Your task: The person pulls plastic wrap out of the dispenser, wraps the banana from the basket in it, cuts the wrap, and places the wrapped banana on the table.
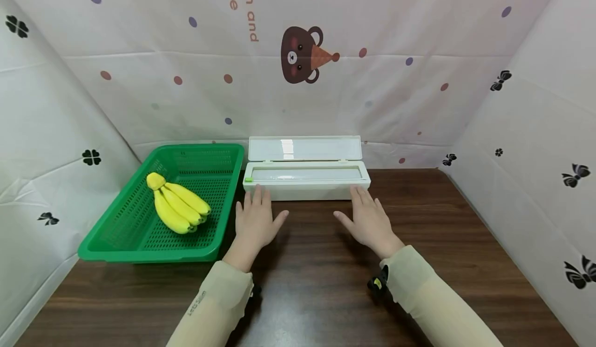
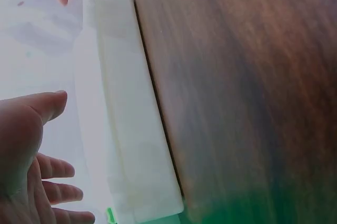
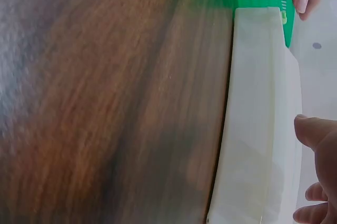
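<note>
A long white box, which looks like a cling film dispenser (image 1: 307, 192), lies crosswise at the back of the table. Its lid (image 1: 304, 149) is raised and leans back toward the wall covering. At the left end of the top sits a small green piece (image 1: 249, 179). My left hand (image 1: 256, 217) is at the box's left front, fingers straight and thumb spread. Near the right end is my right hand (image 1: 370, 220), likewise extended. Neither hand holds anything; whether the fingertips touch the box I cannot tell. Both wrist views show the white box (image 2: 137, 103) beside the hands.
Left of the box stands a green plastic basket (image 1: 135, 255) with a bunch of yellow bananas (image 1: 179, 205) in it. The dark wooden table (image 1: 316, 295) is bounded by patterned white sheeting (image 1: 410, 109) at the back and both sides.
</note>
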Demonstrator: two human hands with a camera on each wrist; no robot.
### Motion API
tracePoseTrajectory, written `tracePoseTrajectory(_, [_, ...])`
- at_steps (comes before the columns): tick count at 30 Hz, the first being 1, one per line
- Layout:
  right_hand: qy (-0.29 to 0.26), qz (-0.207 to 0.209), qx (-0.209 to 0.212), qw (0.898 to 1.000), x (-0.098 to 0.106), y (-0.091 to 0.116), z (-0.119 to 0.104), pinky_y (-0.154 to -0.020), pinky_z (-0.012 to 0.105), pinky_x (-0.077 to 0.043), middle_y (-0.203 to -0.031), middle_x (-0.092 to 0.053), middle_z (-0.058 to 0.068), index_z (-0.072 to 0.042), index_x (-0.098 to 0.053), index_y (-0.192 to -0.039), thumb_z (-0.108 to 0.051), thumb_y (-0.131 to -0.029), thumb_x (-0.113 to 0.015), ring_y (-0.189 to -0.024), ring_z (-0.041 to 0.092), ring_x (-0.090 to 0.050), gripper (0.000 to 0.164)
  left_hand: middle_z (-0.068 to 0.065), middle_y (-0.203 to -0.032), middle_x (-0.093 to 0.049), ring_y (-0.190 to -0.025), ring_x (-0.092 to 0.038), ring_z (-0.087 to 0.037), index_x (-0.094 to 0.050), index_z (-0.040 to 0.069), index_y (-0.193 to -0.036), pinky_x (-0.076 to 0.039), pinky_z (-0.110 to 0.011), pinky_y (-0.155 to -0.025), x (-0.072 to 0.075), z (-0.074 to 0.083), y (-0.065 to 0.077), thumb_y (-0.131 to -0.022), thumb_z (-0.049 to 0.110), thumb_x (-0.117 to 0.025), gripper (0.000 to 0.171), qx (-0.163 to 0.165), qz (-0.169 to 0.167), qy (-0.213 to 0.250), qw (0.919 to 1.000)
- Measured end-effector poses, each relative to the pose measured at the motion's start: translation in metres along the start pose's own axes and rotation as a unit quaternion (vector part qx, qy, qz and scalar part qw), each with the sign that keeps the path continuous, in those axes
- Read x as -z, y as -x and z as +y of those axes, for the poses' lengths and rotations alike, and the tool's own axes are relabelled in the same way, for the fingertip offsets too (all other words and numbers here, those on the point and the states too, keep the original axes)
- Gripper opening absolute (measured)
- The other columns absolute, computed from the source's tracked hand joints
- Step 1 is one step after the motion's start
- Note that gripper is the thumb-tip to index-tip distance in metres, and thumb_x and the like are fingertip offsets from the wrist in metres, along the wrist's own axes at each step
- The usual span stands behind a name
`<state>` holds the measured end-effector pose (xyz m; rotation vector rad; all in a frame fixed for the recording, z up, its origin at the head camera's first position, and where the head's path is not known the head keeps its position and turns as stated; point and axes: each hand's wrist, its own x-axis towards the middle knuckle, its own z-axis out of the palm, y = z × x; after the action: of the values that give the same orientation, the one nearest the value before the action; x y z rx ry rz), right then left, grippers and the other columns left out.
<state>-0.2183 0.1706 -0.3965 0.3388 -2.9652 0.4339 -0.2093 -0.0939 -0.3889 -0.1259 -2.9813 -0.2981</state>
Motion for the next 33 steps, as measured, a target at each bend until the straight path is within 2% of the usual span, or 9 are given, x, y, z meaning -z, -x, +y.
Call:
tracePoseTrajectory(13, [0.013,0.012,-0.005,1.0,0.006,-0.008,0.008,-0.11,0.06,-0.024,-0.15,-0.029,0.026,0.004,-0.027,-0.145,-0.046,-0.093,-0.054,-0.14,0.038,-0.027,0.077,-0.018,-0.154,-0.026,-0.14,-0.026,-0.04,-0.034,0.004,-0.145,-0.025,-0.059,-0.11,0.004,0.001,-0.006,-0.092,0.056,-0.047,0.075,0.015,-0.002,0.002,0.9999])
tracePoseTrajectory(23, [0.022,0.015,-0.006,1.0,0.01,-0.014,0.009,-0.11,0.059,-0.026,-0.148,-0.033,0.027,0.006,-0.029,-0.144,-0.039,-0.097,-0.05,-0.137,0.04,-0.031,0.069,-0.019,-0.154,-0.026,-0.14,-0.026,-0.04,-0.034,0.005,-0.146,-0.024,-0.06,-0.111,0.009,0.004,-0.009,-0.093,0.049,-0.052,0.07,0.017,0.002,0.007,0.9998])
tracePoseTrajectory(33, [0.023,0.015,-0.006,1.0,0.014,-0.02,0.01,-0.108,0.058,-0.029,-0.146,-0.036,0.027,0.006,-0.032,-0.143,-0.036,-0.097,-0.052,-0.134,0.042,-0.035,0.065,-0.017,-0.154,-0.026,-0.14,-0.028,-0.039,-0.033,0.006,-0.146,-0.026,-0.058,-0.11,0.01,0.004,-0.014,-0.094,0.047,-0.052,0.069,0.023,-0.002,-0.008,0.9997])
